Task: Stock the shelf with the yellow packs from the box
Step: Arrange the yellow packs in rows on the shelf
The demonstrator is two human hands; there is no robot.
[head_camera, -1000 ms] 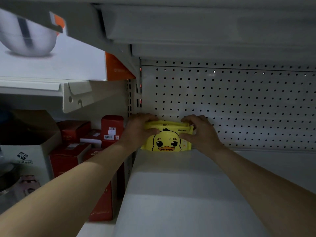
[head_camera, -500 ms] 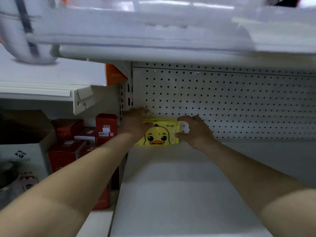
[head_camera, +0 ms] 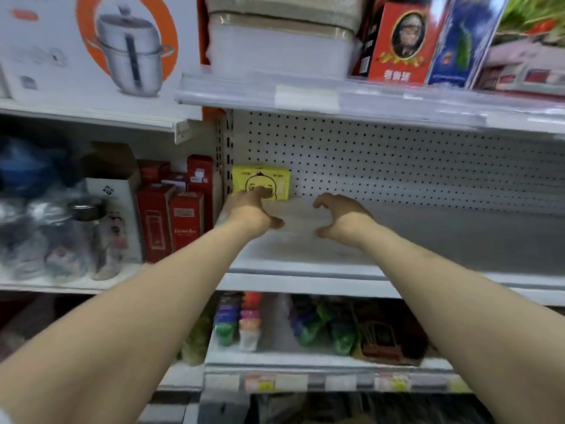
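Observation:
A yellow pack (head_camera: 263, 180) with a duck face stands upright at the back left corner of the white shelf (head_camera: 428, 240), against the pegboard. My left hand (head_camera: 249, 209) hovers just in front of it, fingers loosely curled, holding nothing. My right hand (head_camera: 341, 214) is over the shelf to the right of the pack, apart from it, fingers loosely curled and empty. The box of packs is out of view.
Red boxes (head_camera: 171, 209) fill the neighbouring shelf on the left, beside a white carton (head_camera: 113, 203). A cooker box (head_camera: 101, 50) and other goods stand on the shelf above. Coloured packets (head_camera: 275, 322) line the shelf below. The white shelf stretches bare to the right.
Both hands have let go of the yellow pack and drawn back toward me. The pack stays upright at the back corner. The camera has pulled back and tilted, showing more shelves.

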